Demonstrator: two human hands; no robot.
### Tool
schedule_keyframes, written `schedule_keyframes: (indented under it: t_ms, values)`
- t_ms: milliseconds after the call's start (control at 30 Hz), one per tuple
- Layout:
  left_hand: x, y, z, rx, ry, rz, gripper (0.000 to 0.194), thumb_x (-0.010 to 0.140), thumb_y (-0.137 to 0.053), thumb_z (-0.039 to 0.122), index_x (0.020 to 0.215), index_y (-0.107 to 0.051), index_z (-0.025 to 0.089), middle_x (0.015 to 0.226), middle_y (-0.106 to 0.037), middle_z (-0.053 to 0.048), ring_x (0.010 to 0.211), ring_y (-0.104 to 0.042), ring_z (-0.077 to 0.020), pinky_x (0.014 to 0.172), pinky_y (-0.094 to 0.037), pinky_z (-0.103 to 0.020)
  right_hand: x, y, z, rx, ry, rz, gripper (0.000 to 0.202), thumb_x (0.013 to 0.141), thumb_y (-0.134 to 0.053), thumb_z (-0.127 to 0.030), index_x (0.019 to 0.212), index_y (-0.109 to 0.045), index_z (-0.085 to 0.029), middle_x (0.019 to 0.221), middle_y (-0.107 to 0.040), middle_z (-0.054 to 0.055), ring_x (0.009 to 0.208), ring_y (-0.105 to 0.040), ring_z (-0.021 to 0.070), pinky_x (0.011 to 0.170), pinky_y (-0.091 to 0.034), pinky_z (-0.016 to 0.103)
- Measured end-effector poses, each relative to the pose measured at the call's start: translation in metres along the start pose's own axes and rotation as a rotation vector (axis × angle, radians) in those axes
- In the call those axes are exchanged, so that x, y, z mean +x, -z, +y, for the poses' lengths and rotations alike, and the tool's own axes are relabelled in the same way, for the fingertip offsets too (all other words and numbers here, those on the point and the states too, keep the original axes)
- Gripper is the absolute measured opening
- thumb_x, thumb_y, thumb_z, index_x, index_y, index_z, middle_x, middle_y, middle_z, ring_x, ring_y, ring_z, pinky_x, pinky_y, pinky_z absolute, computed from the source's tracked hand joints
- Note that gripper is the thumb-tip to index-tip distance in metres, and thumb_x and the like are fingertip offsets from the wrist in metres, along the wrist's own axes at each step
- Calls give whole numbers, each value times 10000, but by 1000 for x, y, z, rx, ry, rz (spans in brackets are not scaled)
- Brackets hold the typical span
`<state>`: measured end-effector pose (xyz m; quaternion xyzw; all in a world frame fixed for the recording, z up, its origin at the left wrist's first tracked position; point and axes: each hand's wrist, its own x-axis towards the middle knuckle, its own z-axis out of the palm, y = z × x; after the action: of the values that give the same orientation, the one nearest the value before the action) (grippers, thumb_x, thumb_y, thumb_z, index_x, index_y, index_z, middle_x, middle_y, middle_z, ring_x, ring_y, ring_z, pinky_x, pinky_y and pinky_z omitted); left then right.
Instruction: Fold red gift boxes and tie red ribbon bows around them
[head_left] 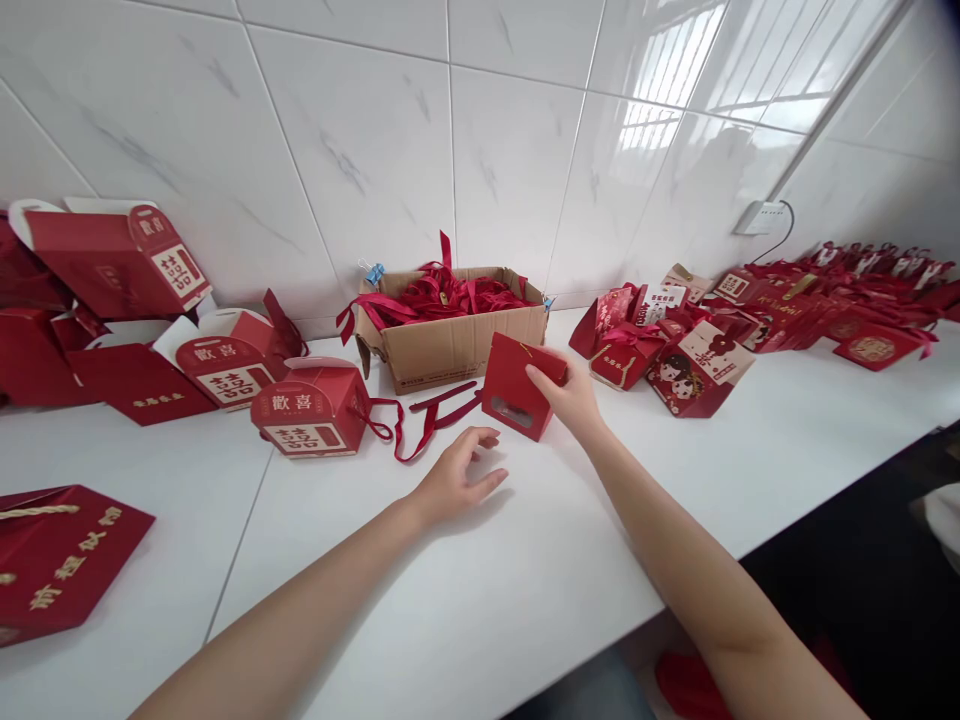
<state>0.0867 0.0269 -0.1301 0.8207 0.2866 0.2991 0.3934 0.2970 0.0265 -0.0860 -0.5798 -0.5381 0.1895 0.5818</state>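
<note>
Near the middle of the white table, my right hand grips the upper right edge of a small red box with an oval window low on its face. My left hand is just left of and below that box, fingers apart and curved, holding nothing. Dark red ribbon lies loose on the table beyond my left hand. To its left stands a red box with a printed white label, a ribbon loop at its right side. Behind, a cardboard box is heaped with red ribbons.
More red boxes are piled at the left, and one with gold writing lies at the front left. Many decorated boxes spread along the right. A tiled wall rises behind; the table's front edge runs diagonally at right.
</note>
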Motion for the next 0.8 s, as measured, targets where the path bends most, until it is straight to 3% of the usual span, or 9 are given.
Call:
schedule_keyframes:
  t_ms: [100,233,300,467,800]
  values:
    - [5,5,7,8,-27,149,282,845,-577,316,1106,-526,220,1100,-573,-81,1027,-569,-216,857,-498,-375,-21,-10,-7,-112,145,-52,410,847,-559,-392,1196,-575,-177,1096,-684,111,941,-656,245,815,-537,399]
    - [9,19,33,-36,-148,362,234,861,-570,262,1088,-538,216,1095,-551,-66,996,-575,-182,848,-515,-337,-55,-16,-25,-236,368,-128,474,872,-522,-254,1340,-461,-209,1156,-643,117,983,-634,233,790,-546,378]
    - [9,24,48,-50,-196,401,231,851,-587,227,1077,-543,208,1072,-557,-64,963,-583,-170,825,-525,-322,-69,-18,-32,-223,460,-142,510,879,-500,-202,1381,-412,-240,1184,-626,114,1002,-633,222,779,-556,361]
    - [4,27,70,-113,-159,342,210,818,-614,191,1005,-520,200,976,-544,-53,882,-575,-162,766,-538,-313,-86,-21,-35,-104,611,-141,603,857,-486,-116,1419,-351,-291,1209,-599,109,1035,-628,223,796,-572,371]
    - [3,27,69,-148,-136,282,180,802,-624,183,950,-523,202,944,-514,-47,847,-540,-157,732,-524,-305,-87,-22,-33,-27,649,-125,610,838,-472,-104,1413,-371,-278,1173,-606,120,1009,-642,234,763,-589,379]
